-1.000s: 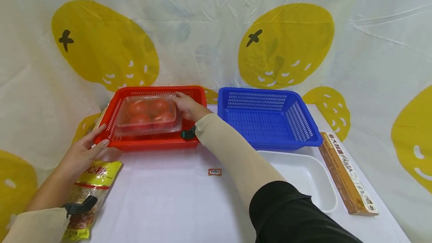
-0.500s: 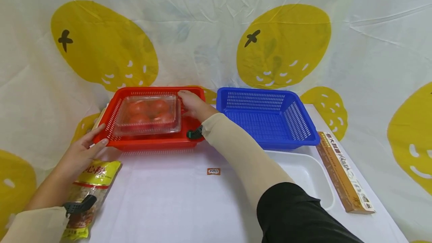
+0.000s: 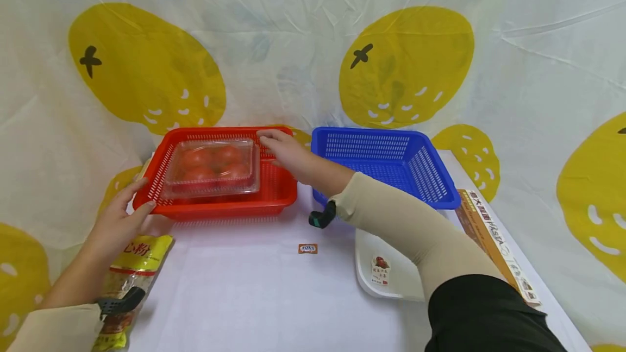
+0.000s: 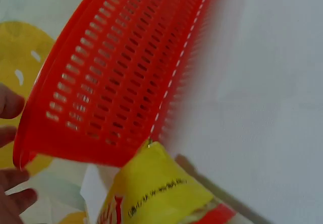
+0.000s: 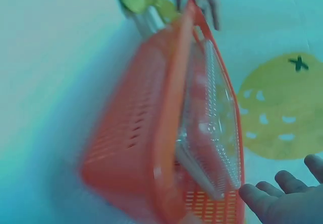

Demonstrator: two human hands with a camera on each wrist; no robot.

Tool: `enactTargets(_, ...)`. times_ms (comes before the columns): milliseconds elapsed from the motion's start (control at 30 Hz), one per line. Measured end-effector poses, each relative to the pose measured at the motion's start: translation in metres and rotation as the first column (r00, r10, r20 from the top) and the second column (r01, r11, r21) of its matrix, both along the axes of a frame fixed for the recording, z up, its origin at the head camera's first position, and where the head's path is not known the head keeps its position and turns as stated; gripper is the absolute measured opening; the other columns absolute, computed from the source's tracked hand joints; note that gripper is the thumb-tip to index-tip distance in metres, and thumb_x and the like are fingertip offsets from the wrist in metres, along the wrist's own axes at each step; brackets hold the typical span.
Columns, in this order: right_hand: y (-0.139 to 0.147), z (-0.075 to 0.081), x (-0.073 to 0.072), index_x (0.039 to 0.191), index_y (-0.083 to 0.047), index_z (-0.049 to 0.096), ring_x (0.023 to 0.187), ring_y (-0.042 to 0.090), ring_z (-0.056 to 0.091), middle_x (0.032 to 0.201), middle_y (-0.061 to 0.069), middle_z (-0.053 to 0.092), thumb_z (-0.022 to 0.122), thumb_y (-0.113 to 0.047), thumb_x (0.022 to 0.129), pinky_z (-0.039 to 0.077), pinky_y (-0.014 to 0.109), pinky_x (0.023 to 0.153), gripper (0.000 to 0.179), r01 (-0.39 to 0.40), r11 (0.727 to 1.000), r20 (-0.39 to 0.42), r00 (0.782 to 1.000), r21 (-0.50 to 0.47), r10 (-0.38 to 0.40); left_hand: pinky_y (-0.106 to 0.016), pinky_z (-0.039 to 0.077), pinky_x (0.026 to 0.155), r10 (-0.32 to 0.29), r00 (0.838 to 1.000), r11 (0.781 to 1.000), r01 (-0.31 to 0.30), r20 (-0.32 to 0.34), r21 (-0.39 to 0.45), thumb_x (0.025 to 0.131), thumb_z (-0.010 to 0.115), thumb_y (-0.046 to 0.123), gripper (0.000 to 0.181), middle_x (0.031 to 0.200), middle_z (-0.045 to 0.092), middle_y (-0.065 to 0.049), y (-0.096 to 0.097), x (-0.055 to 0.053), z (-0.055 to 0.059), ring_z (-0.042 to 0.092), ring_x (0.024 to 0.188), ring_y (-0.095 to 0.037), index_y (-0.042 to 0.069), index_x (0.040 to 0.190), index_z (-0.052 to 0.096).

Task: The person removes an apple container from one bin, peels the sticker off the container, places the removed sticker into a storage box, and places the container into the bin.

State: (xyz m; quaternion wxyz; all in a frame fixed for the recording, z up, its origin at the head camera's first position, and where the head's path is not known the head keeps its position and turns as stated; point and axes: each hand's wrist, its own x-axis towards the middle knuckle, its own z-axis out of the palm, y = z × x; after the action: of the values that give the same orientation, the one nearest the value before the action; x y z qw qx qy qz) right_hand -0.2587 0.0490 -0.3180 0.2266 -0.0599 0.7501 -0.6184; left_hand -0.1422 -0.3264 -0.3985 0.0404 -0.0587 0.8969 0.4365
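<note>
A red plastic basket (image 3: 222,208) stands at the back left. Inside its left part lies a clear plastic box of tomatoes (image 3: 212,167), lid on and slightly tilted. At the basket's front left corner my left hand (image 3: 113,227) holds the rim between thumb and fingers; the left wrist view shows the fingers (image 4: 12,103) at the rim's edge. My right hand (image 3: 293,156) hovers over the basket's right end, apart from the box. Its fingers (image 5: 290,181) are extended and hold nothing in the right wrist view. A yellow-topped bag of dried food (image 3: 139,254) lies below my left hand.
To the right of the red basket is a blue basket (image 3: 435,173). My right sleeve partly covers a white tray (image 3: 364,265) and a brown pasta box (image 3: 481,216). A small label (image 3: 308,249) lies mid-table. A patterned curtain (image 3: 279,69) hangs behind.
My right hand has let go of the box's right edge and moved off to the right. The box stays in the red basket. My left hand remains at the basket's corner.
</note>
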Motion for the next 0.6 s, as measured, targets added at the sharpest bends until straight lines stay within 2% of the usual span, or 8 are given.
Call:
enactTargets(67,0.014,0.002,0.014,0.158,-0.023,0.051,0.149,0.029,0.046,0.158,0.001,0.051,0.051,-0.036,0.114,0.045,0.049,0.118,0.046,-0.018,1.000,-0.034,0.999,0.026,0.019,-0.081,0.045,0.092,-0.006,0.995,0.995,-0.004,-0.096,-0.104,0.110,0.055,0.045,0.079,0.175,0.015,-0.027,0.007,-0.003,0.004,0.020,0.153,-0.060,0.018,0.173,0.016)
enactTargets(133,0.028,0.003,0.027,0.157,-0.023,0.052,0.147,0.028,0.047,0.155,0.000,0.053,0.050,-0.035,0.114,0.044,0.050,0.119,0.044,-0.029,0.999,-0.072,0.997,0.040,0.032,-0.083,0.045,0.089,-0.029,0.983,0.977,-0.011,-0.183,-0.212,0.109,0.059,0.041,0.078,0.172,0.019,-0.030,0.016,-0.005,0.010,0.021,0.153,-0.060,0.012,0.171,0.023)
enactTargets(200,0.041,0.001,0.040,0.157,-0.023,0.052,0.145,0.026,0.050,0.153,-0.002,0.055,0.050,-0.035,0.114,0.045,0.051,0.118,0.044,-0.031,0.997,-0.115,0.993,0.072,0.039,-0.084,0.044,0.090,-0.070,0.967,0.958,-0.003,-0.246,-0.285,0.107,0.063,0.038,0.077,0.171,0.022,-0.030,0.026,-0.004,0.016,0.024,0.152,-0.058,0.009,0.169,0.029)
enactTargets(267,0.055,-0.003,0.052,0.157,-0.024,0.052,0.145,0.026,0.051,0.153,-0.003,0.056,0.051,-0.034,0.114,0.045,0.051,0.118,0.044,-0.038,0.993,-0.166,0.984,0.110,0.056,-0.086,0.042,0.092,-0.123,0.950,0.948,0.026,-0.287,-0.319,0.105,0.068,0.036,0.076,0.171,0.025,-0.030,0.038,-0.002,0.022,0.024,0.153,-0.057,0.008,0.167,0.034)
enactTargets(367,0.073,-0.009,0.067,0.159,-0.025,0.050,0.145,0.024,0.052,0.157,-0.002,0.055,0.052,-0.035,0.113,0.046,0.052,0.116,0.047,-0.054,0.983,-0.237,0.967,0.177,0.096,-0.087,0.040,0.094,-0.201,0.921,0.945,0.093,-0.334,-0.312,0.101,0.073,0.032,0.076,0.170,0.028,-0.027,0.056,0.003,0.029,0.025,0.153,-0.054,0.009,0.166,0.039)
enactTargets(467,0.090,-0.014,0.080,0.160,-0.025,0.049,0.145,0.026,0.052,0.160,0.000,0.053,0.054,-0.034,0.112,0.047,0.053,0.116,0.049,-0.065,0.967,-0.319,0.937,0.246,0.144,-0.087,0.039,0.094,-0.266,0.895,0.936,0.151,-0.358,-0.318,0.097,0.078,0.032,0.079,0.171,0.030,-0.024,0.073,0.008,0.034,0.024,0.155,-0.051,0.013,0.165,0.041)
enactTargets(600,0.109,-0.020,0.098,0.162,-0.024,0.047,0.151,0.029,0.044,0.164,0.001,0.048,0.057,-0.032,0.111,0.041,0.056,0.119,0.053,-0.073,0.930,-0.441,0.865,0.360,0.239,-0.086,0.026,0.110,-0.347,0.859,0.912,0.217,-0.376,-0.347,0.094,0.081,0.034,0.082,0.170,0.034,-0.021,0.093,0.014,0.040,0.023,0.157,-0.048,0.017,0.165,0.043)
